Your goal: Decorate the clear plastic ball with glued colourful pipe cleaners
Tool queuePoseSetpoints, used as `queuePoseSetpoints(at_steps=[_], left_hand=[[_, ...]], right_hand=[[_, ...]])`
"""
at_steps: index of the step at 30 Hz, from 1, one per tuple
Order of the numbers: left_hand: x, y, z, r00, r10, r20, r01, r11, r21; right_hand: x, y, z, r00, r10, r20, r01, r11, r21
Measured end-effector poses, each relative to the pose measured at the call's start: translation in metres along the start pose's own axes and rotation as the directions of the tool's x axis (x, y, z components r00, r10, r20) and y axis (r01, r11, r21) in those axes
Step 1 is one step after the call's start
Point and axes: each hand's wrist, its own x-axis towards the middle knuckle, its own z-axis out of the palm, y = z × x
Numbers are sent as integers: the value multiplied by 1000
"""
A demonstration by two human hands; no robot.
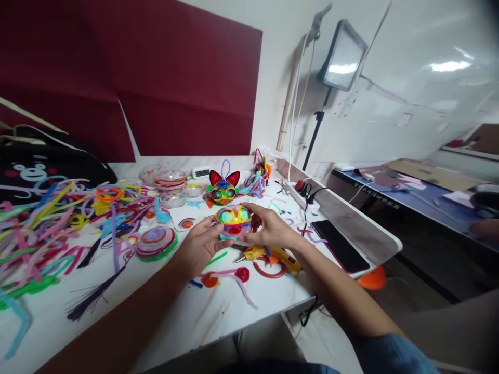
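Both of my hands hold a small round craft piece (233, 221) wrapped in bright pipe cleaners, green, pink, red and yellow, just above the white table (187, 317). My left hand (198, 248) grips it from below and the left, fingers curled around it. My right hand (268, 227) closes on its right side, thumb on top. Under my right wrist lies a yellow glue gun (273, 254) beside a red pipe-cleaner ring (270, 271).
A big heap of loose pipe cleaners (50, 223) covers the table's left. Behind the hands stand a finished cat-eared figure (223, 189), clear bowls (170, 182), a small clock (201, 172), a power strip (302, 191) and a black phone (339, 244) near the right edge.
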Motion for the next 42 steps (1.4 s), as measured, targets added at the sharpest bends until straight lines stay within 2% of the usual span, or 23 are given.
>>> queuePoseSetpoints(at_steps=[4, 7, 9, 13, 16, 20, 25, 29, 34, 38, 40, 42], left_hand=[[3, 0, -3, 999, 31, -14, -31, 999, -38], [5, 2, -7, 994, 60, -91, -71, 991, -113], [7, 4, -9, 986, 82, -146, -105, 982, -158], [9, 5, -11, 975, 108, -193, -147, 969, -198], [9, 5, -11, 970, 94, -223, -140, 970, -199], [9, 6, -10, 957, 92, -276, -155, 965, -213], [9, 11, -8, 937, 76, -341, -160, 961, -227], [9, 12, -5, 920, 71, -386, -172, 957, -235], [10, 11, -5, 912, 68, -405, -169, 961, -218], [11, 9, -7, 938, 124, -323, -187, 967, -174], [12, 7, -8, 943, 157, -294, -211, 964, -162], [12, 5, -10, 945, 179, -274, -227, 962, -153]], right_hand=[[-5, -9, -11, 1000, 27, -1, -27, 999, -18], [-22, -16, -25, 996, 86, -35, -90, 986, -138], [-37, -18, -32, 990, 140, -28, -142, 936, -322], [-62, -16, -33, 941, 334, 44, -229, 730, -644], [-70, -13, -28, 896, 438, 71, -265, 656, -706], [-73, -14, -28, 871, 482, 96, -289, 660, -694], [-76, -13, -30, 861, 483, 160, -284, 717, -637], [-79, -6, -31, 893, 425, 145, -305, 811, -499], [-83, 0, -37, 933, 352, 80, -325, 915, -241], [-85, -3, -41, 964, 264, 6, -264, 964, -22], [-84, -9, -40, 967, 255, -17, -249, 954, 168], [-81, -16, -38, 955, 291, -55, -253, 898, 359]])
